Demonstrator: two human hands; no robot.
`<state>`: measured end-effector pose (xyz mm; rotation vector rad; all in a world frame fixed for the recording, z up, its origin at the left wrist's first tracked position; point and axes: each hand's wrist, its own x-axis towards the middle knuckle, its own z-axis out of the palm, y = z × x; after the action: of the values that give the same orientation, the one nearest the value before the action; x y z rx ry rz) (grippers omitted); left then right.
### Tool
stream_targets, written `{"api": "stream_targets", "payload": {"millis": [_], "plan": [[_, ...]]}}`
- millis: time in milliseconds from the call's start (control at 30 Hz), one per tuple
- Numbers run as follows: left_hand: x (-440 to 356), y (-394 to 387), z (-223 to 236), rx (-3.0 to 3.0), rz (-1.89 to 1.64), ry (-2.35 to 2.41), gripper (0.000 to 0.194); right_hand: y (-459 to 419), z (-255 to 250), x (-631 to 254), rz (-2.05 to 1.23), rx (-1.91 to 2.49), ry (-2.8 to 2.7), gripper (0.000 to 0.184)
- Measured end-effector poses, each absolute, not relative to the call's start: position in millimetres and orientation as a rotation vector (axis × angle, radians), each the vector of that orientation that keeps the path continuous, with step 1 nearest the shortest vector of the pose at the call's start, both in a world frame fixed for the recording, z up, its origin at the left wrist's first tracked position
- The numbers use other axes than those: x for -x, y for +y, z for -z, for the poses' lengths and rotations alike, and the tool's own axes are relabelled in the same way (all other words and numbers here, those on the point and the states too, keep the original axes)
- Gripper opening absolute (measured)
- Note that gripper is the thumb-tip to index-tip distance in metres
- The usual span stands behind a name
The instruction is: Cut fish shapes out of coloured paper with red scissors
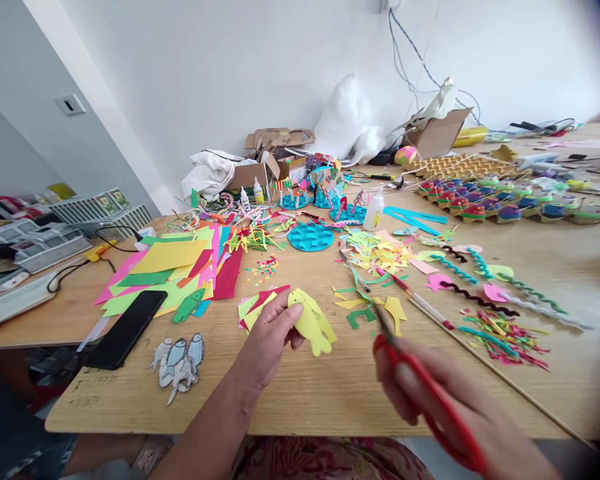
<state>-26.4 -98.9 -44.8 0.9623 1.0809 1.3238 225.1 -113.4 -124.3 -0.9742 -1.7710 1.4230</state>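
I find the left hand (273, 325) pinching the yellow paper fish (310, 327) above the tabletop (330, 403), the right hand (457, 393) grasping red scissors (433, 400). Risk, I judge: a slack pinch could let the fish twist, and blades nick its tail.

- At six o'clock I'm seeing a yellow paper fish (311, 327).
- At five, I'm viewing red-handled scissors (427, 388).
- At eight, a phone (127, 330) is showing black.

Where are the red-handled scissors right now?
In the head view, lower right: the scissors are in the right hand, right of the yellow fish cutout.
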Motion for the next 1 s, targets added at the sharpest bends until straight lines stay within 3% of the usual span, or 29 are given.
{"api": "stream_targets", "payload": {"millis": [67,167,1000], "plan": [[29,-99,45,-0.961,-1.341,1.075,0.016,-97,74,-183,-1.57,0.926,-1.862,0.039],[32,-100,43,-0.97,-1.35,1.1,0.017,-95,46,-152,-1.724,0.923,-1.898,0.046],[23,-104,45,-0.847,-1.473,1.078,0.013,-99,66,-125,-1.776,0.882,-1.798,0.045]]}}
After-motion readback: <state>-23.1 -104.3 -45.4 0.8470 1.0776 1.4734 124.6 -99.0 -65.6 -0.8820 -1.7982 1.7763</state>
